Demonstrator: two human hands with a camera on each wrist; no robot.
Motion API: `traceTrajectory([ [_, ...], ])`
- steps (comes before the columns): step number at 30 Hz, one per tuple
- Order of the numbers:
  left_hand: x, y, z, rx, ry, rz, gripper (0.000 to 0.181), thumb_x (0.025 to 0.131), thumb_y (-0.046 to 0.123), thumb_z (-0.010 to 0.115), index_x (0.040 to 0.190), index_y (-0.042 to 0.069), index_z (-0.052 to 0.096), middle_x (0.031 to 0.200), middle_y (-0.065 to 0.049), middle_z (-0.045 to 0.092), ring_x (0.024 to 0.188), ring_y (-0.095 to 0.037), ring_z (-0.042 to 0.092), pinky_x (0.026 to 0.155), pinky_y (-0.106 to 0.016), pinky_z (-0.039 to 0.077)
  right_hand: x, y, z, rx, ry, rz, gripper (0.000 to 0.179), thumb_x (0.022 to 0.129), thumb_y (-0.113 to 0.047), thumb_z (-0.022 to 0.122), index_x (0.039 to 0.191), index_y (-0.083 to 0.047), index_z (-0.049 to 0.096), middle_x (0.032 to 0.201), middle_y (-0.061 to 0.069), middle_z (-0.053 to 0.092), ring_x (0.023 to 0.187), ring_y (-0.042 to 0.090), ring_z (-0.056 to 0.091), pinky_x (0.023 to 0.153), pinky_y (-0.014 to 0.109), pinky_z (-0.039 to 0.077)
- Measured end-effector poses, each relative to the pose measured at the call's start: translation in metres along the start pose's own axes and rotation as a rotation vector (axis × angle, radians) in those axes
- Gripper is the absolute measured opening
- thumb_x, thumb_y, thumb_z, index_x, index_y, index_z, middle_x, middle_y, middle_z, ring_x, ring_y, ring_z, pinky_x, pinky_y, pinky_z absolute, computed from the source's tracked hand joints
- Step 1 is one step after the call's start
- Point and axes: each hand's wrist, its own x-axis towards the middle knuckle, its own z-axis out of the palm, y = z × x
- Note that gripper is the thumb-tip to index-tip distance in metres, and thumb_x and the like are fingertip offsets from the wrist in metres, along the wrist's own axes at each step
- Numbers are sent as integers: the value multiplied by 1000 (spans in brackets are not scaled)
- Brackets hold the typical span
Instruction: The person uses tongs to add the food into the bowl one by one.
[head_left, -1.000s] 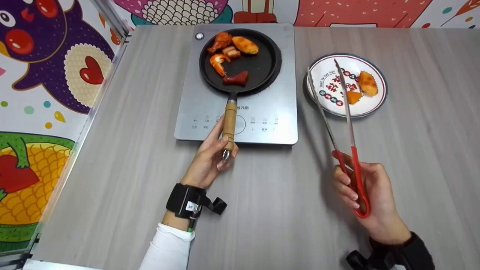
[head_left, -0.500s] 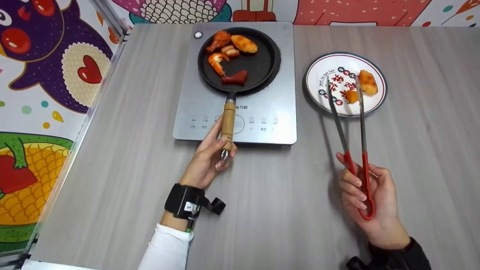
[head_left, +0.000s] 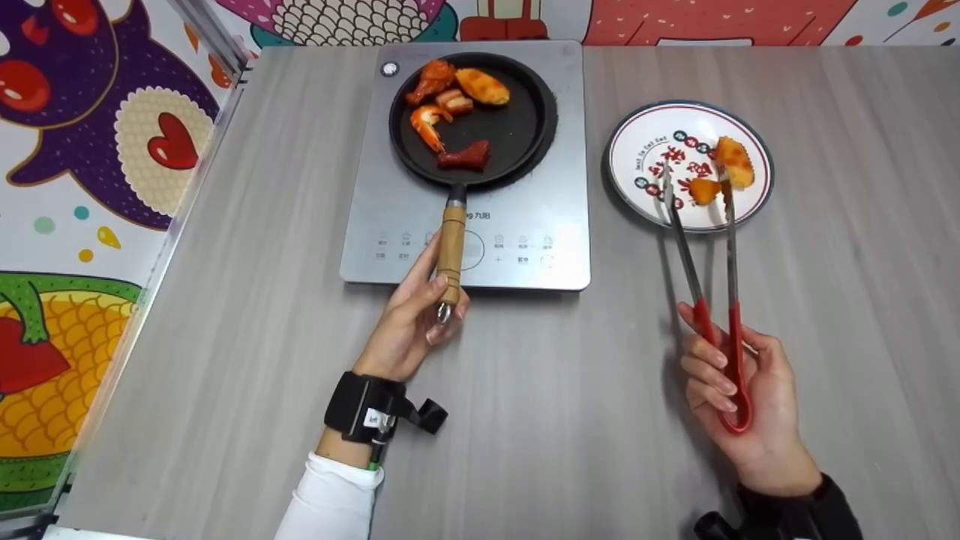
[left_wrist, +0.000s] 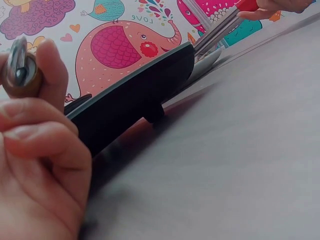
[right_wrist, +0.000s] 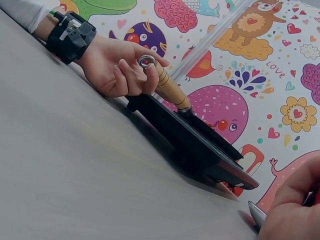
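Observation:
My left hand (head_left: 409, 319) grips the wooden handle of a black frying pan (head_left: 517, 142). In the pan lie a shrimp (head_left: 427, 127), a drumstick (head_left: 433, 80), a golden oval piece (head_left: 482, 86), a small pork-like piece (head_left: 454, 101) and a dark red piece (head_left: 463, 156). My right hand (head_left: 742, 397) holds red-handled metal tongs (head_left: 731, 262), their arms spread over a white patterned plate (head_left: 645, 191). Between the tong tips sits a small orange chunk (head_left: 703, 190). A larger golden piece (head_left: 735, 161) lies at the plate's right, overlapped by the right tip.
Under the pan is a silver induction cooktop (head_left: 540, 247), left of the plate, on a grey wood-grain table (head_left: 525, 420). Cartoon-printed panels (head_left: 165, 150) border the table at the left and back. Both wrists carry black straps (head_left: 367, 405).
My right hand has shifted the tongs rightward, so their tips now straddle the small orange chunk. The left hand keeps its grip on the pan handle.

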Motion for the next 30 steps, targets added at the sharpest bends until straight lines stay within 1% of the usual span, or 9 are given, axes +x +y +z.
traceTrajectory([
  [5,1,-1,1,8,-8,-3,57,91,19,49,140,35,24,75,-8,56,59,-12,48,39,-17,31,-1,-1,-1,32,12,-18,49,92,-29,22,132,-1,30,74,6,40,55,11,25,44,18,26],
  [11,0,0,0,-5,-8,5,57,91,17,49,140,34,24,75,-8,56,61,-13,50,39,-16,32,4,0,1,96,19,-30,47,92,-27,25,131,-2,30,74,4,37,55,10,25,44,18,26],
  [18,-2,2,-1,-7,10,5,58,91,17,50,140,33,25,75,-9,55,60,-13,49,38,-17,31,7,5,4,170,19,-46,45,94,-27,25,131,-2,30,77,7,42,57,10,28,46,17,27],
  [24,-1,1,-1,-10,2,8,56,92,16,48,140,33,25,74,-9,54,62,-13,50,39,-17,31,7,6,6,219,13,-68,46,95,-28,25,132,-2,30,77,8,43,56,10,27,45,17,26],
  [30,1,-1,0,-20,-12,10,56,92,16,47,140,33,25,75,-9,54,63,-14,50,39,-17,32,5,6,8,256,54,-108,44,95,-27,27,129,-1,34,76,10,44,55,10,27,44,19,26],
])
